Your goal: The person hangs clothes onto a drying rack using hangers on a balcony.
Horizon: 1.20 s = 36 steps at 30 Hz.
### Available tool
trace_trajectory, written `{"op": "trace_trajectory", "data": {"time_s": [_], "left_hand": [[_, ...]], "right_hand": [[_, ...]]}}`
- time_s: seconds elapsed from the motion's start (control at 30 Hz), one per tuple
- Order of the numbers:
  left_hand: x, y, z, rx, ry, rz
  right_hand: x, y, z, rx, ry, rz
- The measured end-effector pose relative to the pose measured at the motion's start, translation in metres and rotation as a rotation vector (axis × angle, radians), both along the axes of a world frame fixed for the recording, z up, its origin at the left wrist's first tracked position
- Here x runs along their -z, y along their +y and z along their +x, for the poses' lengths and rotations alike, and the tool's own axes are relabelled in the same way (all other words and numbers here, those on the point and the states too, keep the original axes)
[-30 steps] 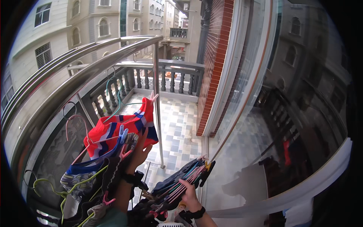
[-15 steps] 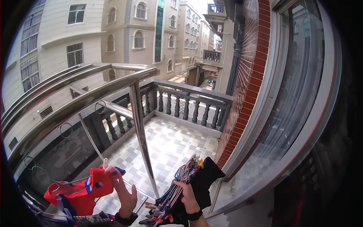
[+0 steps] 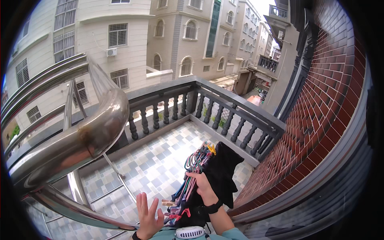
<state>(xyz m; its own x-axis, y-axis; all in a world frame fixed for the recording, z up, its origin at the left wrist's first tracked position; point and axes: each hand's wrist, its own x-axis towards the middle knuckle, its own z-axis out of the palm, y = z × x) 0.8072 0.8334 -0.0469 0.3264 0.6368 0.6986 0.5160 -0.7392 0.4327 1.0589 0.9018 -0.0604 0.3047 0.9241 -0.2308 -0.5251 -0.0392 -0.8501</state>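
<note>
My right hand (image 3: pixel 203 189) is closed around a bundle of thin coloured clothes hangers (image 3: pixel 193 165), held in front of me. A yellow clothes peg (image 3: pixel 211 149) sits at the upper end of the bundle, and a red peg (image 3: pixel 185 212) sits at the lower end among several others. Black cloth (image 3: pixel 225 170) hangs along the bundle's right side. My left hand (image 3: pixel 149 216) is empty with fingers spread, left of the lower pegs and apart from them. Black bands circle both wrists.
A thick steel drying rack (image 3: pixel 80 140) fills the left side close to me. Beyond the tiled floor (image 3: pixel 148 160) runs a dark balustrade (image 3: pixel 232 98). A red brick wall (image 3: pixel 316 116) rises on the right. A white vented device (image 3: pixel 190 233) is at my chest.
My left hand has come away from the red garment and its peg, which are out of view now. The view has moved past the rack's end; the hangers remain in my right hand.
</note>
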Motion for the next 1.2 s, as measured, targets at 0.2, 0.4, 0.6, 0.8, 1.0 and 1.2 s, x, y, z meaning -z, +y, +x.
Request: {"op": "trace_trajectory", "data": {"time_s": [0.2, 0.4, 0.6, 0.8, 1.0, 1.2], "left_hand": [[-0.011, 0.057, 0.064, -0.245, -0.271, -0.239], [-0.002, 0.161, 0.137, -0.549, -0.314, -0.260], [0.014, 0.249, 0.141, -0.705, -0.113, -0.412], [0.040, 0.352, 0.052, -0.985, -0.080, -0.447], [0.041, 0.506, -0.059, -1.333, 0.295, -0.459], [0.020, 0.613, -0.154, -1.563, 0.601, -0.261]], "right_hand": [[-0.004, 0.124, 0.059, -0.232, 0.005, 0.009], [0.010, 0.255, 0.115, -0.596, 0.007, -0.050], [0.005, 0.382, 0.116, -1.011, -0.115, -0.068], [-0.019, 0.476, 0.078, -1.330, -0.198, -0.140], [0.000, 0.581, -0.008, -1.600, -0.239, -0.217], [-0.032, 0.654, -0.095, -1.717, -0.210, -0.160]]}}
